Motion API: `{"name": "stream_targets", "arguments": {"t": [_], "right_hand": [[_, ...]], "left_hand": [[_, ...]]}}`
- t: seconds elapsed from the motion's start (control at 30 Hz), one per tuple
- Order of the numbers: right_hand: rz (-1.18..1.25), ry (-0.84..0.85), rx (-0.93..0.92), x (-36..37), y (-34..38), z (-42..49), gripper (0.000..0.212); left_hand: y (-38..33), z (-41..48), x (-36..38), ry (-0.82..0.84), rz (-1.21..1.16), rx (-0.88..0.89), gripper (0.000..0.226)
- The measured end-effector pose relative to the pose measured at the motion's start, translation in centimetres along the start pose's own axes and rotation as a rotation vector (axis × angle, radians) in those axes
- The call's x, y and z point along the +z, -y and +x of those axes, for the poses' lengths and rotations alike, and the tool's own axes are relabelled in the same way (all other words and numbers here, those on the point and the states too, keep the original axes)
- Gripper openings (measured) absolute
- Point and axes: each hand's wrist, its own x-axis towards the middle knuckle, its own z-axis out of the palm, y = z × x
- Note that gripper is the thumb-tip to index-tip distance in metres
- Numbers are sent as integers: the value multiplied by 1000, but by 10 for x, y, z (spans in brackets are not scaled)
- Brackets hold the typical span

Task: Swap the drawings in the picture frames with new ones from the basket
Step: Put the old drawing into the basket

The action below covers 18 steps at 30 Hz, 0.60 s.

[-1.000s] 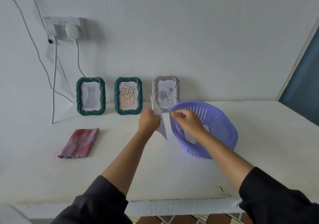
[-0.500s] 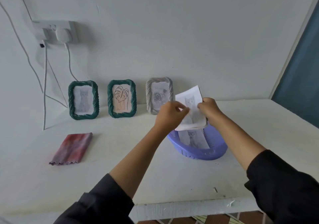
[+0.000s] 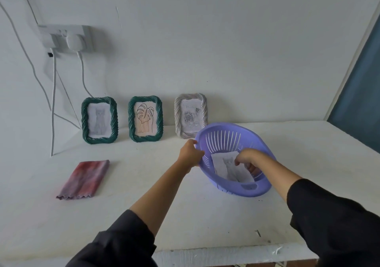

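Three framed drawings lean on the wall: a green frame with a cat sketch, a second green frame with a leaf drawing, and a grey frame with a rose sketch. A purple slotted basket is tipped toward me in front of the grey frame. My left hand grips its left rim. My right hand reaches inside, fingers curled on the paper drawings lying in it.
A folded red-purple cloth lies on the white table at the left. A wall socket with plugs and hanging cables sits above left. The table's front edge runs close to me; a dark panel stands at the far right.
The sheet held up in both hands half a second ago is back in the basket. My left hand moved to the basket rim and tipped it; my right hand went down inside.
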Motion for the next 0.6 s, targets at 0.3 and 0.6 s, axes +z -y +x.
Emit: {"name": "stream_targets", "arguments": {"t": [0.3, 0.6], "right_hand": [[-157, 79, 17, 10, 15, -8, 80], [-211, 54, -21, 13, 20, -2, 81]], "left_hand": [[3, 5, 0, 17, -7, -1, 52], [5, 6, 0, 11, 3, 6, 52]]}}
